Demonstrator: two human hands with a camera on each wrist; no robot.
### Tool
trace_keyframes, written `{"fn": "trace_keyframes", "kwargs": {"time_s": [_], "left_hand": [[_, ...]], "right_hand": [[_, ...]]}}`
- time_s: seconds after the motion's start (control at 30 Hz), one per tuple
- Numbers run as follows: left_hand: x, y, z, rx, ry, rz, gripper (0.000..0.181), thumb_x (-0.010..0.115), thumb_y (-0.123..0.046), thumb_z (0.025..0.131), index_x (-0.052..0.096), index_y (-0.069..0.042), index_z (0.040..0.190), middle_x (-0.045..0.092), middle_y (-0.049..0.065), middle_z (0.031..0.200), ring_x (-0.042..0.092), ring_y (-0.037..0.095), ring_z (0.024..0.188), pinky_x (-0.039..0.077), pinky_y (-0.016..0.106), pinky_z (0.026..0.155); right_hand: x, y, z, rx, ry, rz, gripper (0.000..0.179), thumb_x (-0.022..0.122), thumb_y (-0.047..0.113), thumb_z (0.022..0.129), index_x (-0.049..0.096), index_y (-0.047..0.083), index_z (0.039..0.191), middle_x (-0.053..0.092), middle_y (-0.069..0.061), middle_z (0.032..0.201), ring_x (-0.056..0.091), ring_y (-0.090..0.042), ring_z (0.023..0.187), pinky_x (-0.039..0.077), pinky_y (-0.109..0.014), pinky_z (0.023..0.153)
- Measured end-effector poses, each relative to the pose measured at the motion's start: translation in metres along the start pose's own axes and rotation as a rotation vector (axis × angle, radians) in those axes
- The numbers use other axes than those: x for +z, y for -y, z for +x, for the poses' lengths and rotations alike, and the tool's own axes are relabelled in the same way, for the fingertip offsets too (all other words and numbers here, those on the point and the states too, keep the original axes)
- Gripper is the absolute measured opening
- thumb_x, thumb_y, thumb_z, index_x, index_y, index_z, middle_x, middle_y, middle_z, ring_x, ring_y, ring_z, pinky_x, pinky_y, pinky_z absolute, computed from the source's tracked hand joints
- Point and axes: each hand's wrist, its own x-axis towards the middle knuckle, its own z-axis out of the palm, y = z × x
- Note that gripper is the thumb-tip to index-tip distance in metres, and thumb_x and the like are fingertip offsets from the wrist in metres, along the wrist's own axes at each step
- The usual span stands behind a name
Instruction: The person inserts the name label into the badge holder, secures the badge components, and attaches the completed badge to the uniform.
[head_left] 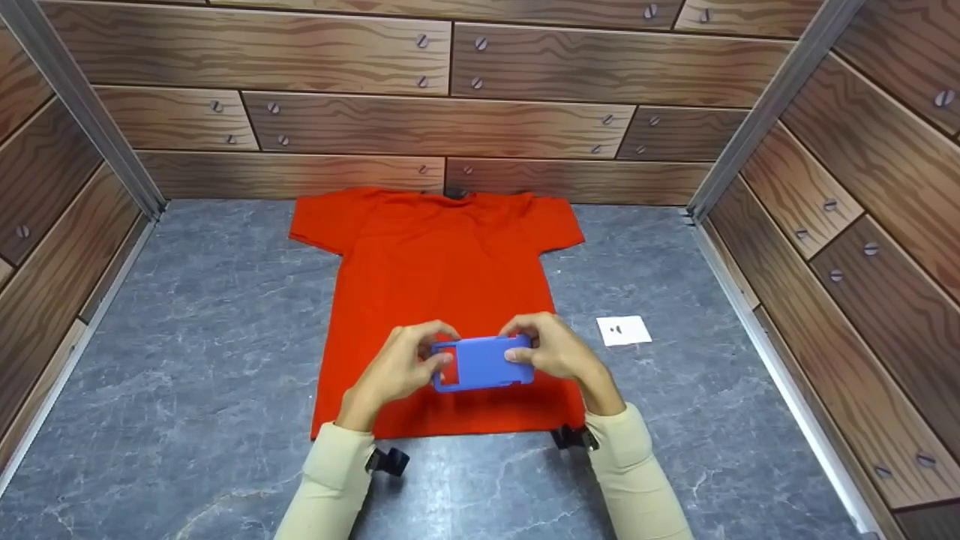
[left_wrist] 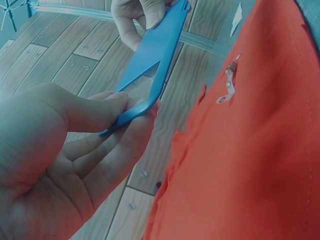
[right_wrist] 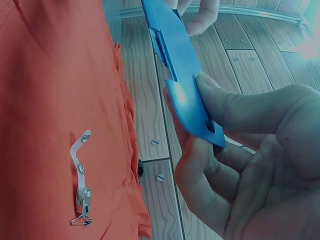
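Both hands hold a blue plastic badge holder (head_left: 487,363) level above the red T-shirt (head_left: 442,262). My left hand (head_left: 395,366) pinches its left end, beside a cut-out window, with thumb on the near face and fingers behind. At the other end, my right hand (head_left: 553,348) grips it the same way, thumb flat on the face. The right wrist view shows a small slot near that end of the holder (right_wrist: 187,82). A badge clip (right_wrist: 81,182) with a clear strap and metal snaps lies on the shirt; in the head view it is hidden.
A white card (head_left: 634,330) with small dark marks lies on the grey marbled surface (head_left: 712,420), right of the shirt. Wood-patterned panels (head_left: 352,124) wall in the back and both sides. A small black object (head_left: 455,193) sits at the shirt's collar.
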Motion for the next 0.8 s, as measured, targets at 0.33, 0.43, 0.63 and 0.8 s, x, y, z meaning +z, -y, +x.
{"fn": "trace_keyframes", "kwargs": {"time_s": [0.33,0.43,0.63,0.8], "left_hand": [[-0.0037,0.0002,-0.0010,0.000,-0.009,0.010,0.023,0.072,-0.007,0.096,0.071,-0.015,0.118,0.077,0.009,0.102,0.068,0.017,0.074,0.060,0.025,0.064],[-0.0044,0.0005,-0.0014,0.005,-0.012,0.015,0.023,0.071,-0.006,0.096,0.071,-0.015,0.117,0.077,0.008,0.101,0.068,0.016,0.073,0.060,0.024,0.064],[-0.0060,0.0007,-0.0023,0.008,-0.014,0.012,0.023,0.071,-0.006,0.096,0.071,-0.014,0.118,0.077,0.007,0.096,0.068,0.014,0.069,0.059,0.024,0.063],[-0.0077,0.0007,-0.0026,-0.009,-0.008,-0.005,0.024,0.072,-0.006,0.096,0.071,-0.014,0.119,0.077,0.007,0.092,0.069,0.014,0.066,0.060,0.025,0.063]], "right_hand": [[-0.0015,0.0004,-0.0003,0.026,-0.019,-0.005,0.017,0.079,0.003,0.088,0.076,0.002,0.105,0.075,-0.017,0.097,0.064,-0.023,0.081,0.053,-0.033,0.077],[-0.0018,0.0002,-0.0001,0.037,-0.026,-0.006,0.014,0.080,0.004,0.088,0.075,0.002,0.101,0.074,-0.016,0.093,0.063,-0.022,0.079,0.052,-0.032,0.076],[-0.0023,0.0000,-0.0001,0.033,-0.027,-0.011,0.012,0.080,0.004,0.088,0.075,0.002,0.099,0.073,-0.015,0.090,0.062,-0.020,0.077,0.052,-0.032,0.074],[-0.0037,-0.0005,-0.0008,0.018,-0.026,-0.007,0.012,0.079,0.003,0.088,0.075,0.002,0.098,0.073,-0.015,0.089,0.061,-0.019,0.076,0.051,-0.031,0.073]]}}
